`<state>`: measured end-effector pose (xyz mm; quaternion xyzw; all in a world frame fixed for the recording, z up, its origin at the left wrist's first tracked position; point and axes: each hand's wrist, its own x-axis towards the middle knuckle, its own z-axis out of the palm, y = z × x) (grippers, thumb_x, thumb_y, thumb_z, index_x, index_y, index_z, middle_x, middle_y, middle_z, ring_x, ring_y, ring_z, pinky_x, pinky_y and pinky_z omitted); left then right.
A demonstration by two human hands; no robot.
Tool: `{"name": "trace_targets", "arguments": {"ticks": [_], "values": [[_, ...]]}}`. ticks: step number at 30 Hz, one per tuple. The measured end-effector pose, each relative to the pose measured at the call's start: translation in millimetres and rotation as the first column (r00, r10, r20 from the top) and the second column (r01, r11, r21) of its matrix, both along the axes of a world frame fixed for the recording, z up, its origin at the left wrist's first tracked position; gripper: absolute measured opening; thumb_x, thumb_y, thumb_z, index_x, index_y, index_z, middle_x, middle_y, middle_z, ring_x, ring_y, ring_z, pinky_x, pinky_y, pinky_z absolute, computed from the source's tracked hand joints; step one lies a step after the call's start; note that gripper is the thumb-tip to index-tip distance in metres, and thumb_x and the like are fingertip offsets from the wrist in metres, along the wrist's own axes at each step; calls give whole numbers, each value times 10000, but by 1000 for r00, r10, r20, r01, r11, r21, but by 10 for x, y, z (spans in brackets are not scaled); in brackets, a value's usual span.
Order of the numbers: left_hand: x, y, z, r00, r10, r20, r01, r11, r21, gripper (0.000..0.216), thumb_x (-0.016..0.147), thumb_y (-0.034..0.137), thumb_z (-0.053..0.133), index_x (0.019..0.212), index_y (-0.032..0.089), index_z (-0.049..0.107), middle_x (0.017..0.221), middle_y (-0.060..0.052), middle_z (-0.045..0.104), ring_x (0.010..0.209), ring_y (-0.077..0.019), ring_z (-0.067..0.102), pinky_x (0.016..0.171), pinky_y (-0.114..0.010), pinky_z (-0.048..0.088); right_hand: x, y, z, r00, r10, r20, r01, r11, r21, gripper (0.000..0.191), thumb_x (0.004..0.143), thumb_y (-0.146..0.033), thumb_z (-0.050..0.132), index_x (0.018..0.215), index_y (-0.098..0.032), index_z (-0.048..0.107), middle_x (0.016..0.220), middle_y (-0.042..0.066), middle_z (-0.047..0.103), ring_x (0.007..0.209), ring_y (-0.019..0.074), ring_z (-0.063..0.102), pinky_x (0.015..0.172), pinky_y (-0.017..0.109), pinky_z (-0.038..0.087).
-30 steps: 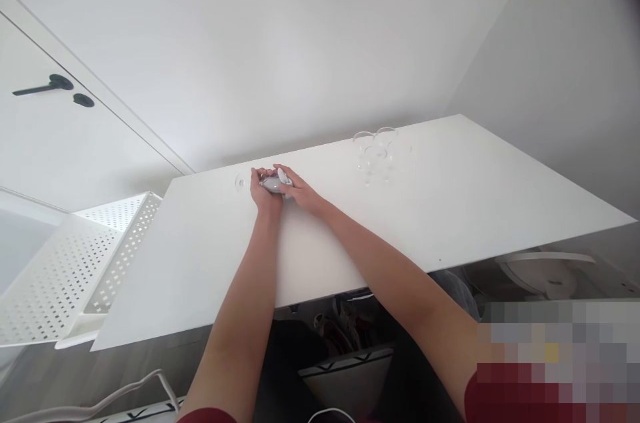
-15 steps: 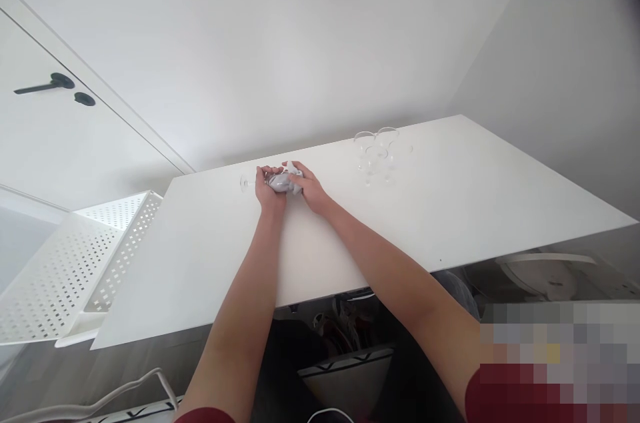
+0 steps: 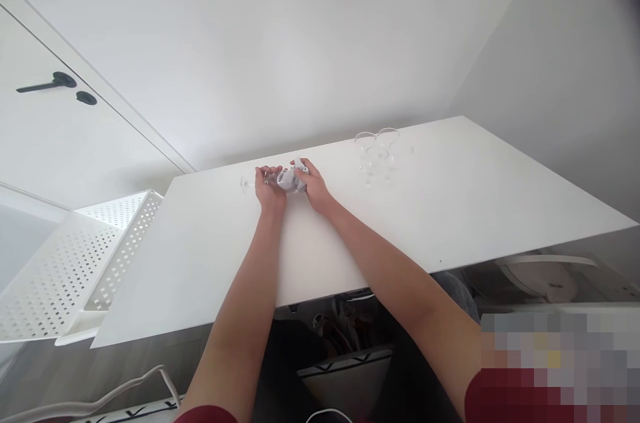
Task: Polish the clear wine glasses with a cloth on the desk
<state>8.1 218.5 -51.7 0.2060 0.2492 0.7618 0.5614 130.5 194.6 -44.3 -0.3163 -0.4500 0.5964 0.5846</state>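
Observation:
My left hand (image 3: 270, 188) is wrapped round the bowl of a clear wine glass (image 3: 246, 183) held on its side, its foot pointing left. In my right hand (image 3: 315, 184) is a bunched light-grey cloth (image 3: 289, 179), pressed at the glass's mouth; part of it seems to be inside the bowl. Both hands are above the far side of the white table (image 3: 325, 243). To their right stand several clear stemmed glasses (image 3: 377, 155), grouped near the table's back edge.
A white wall rises behind the table. On the left are a perforated white rack (image 3: 85, 263) and a door with a black handle (image 3: 47, 84). Shoes (image 3: 345, 329) lie under the table's front edge, and a white chair frame (image 3: 135, 383) is at lower left.
My right hand has moved slightly right, drawing the cloth partly out of the glass's mouth. My left hand keeps its grip on the glass in about the same place.

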Motion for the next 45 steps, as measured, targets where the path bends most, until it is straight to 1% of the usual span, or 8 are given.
{"name": "trace_targets", "arguments": {"ticks": [10, 17, 24, 30, 35, 37, 40, 45], "values": [[-2, -4, -23, 997, 6, -79, -8, 1000, -26, 351, 955, 478, 655, 749, 202, 586, 750, -8, 617, 808, -165, 694, 914, -361, 552, -6, -48, 33, 981, 191, 40, -190, 982, -9, 371, 885, -448, 710, 1222, -302, 658, 1317, 16, 670, 1229, 225, 600, 986, 323, 516], [64, -40, 31, 991, -30, -129, 30, 1000, 2, 340, 974, 456, 638, 770, 189, 588, 769, -13, 631, 888, -190, 716, 965, -386, 545, 27, 25, -20, 996, 50, -75, -58, 993, -99, 377, 827, -480, 755, 1127, -276, 651, 1171, 14, 705, 1016, 181, 642, 814, 261, 519], [29, -26, 5, 991, -18, -136, 18, 1000, 2, 337, 964, 479, 645, 785, 198, 589, 803, -25, 642, 882, -166, 689, 927, -334, 546, 3, -40, 25, 994, 108, 25, -108, 994, -18, 406, 864, -467, 732, 1232, -315, 651, 1213, 8, 695, 1051, 193, 632, 813, 268, 517], [29, -29, 6, 984, -25, -179, 28, 999, 15, 365, 951, 525, 646, 781, 208, 581, 806, -16, 649, 936, -195, 725, 998, -395, 540, 15, 20, 1, 989, 104, -105, -114, 989, -94, 398, 787, -434, 818, 1123, -280, 669, 1155, 8, 718, 1010, 177, 643, 788, 251, 521], [59, -65, 81, 930, -199, -310, 221, 975, 36, 354, 927, 585, 658, 884, 234, 643, 1070, -62, 722, 1102, -222, 687, 967, -369, 545, 52, 99, -32, 974, -52, -221, 46, 998, -34, 367, 754, -406, 844, 1045, -256, 676, 997, -15, 682, 877, 129, 610, 713, 213, 490], [71, -105, 131, 852, -333, -404, 386, 921, 55, 309, 872, 510, 756, 1048, 269, 678, 1283, -73, 694, 1212, -247, 649, 975, -374, 537, 89, 125, -35, 941, -136, -308, 123, 990, -61, 340, 776, -436, 829, 1009, -246, 669, 935, -20, 651, 844, 121, 598, 700, 211, 486], [75, -162, 187, 729, -439, -525, 550, 832, 69, 521, 760, 328, 879, 1231, 310, 659, 1509, -80, 579, 1383, -291, 549, 1071, -413, 488, 143, 151, -37, 891, -183, -416, 149, 982, -113, 310, 801, -443, 811, 948, -222, 651, 880, -20, 615, 805, 115, 591, 684, 214, 488], [19, -129, 147, 733, -410, -543, 533, 842, 84, 714, 626, 181, 934, 1262, 317, 639, 1588, -98, 496, 1444, -319, 491, 1094, -438, 490, 166, 205, -68, 861, -214, -462, 176, 976, -126, 300, 833, -446, 788, 950, -230, 615, 854, -23, 589, 778, 121, 585, 666, 226, 495]]}}
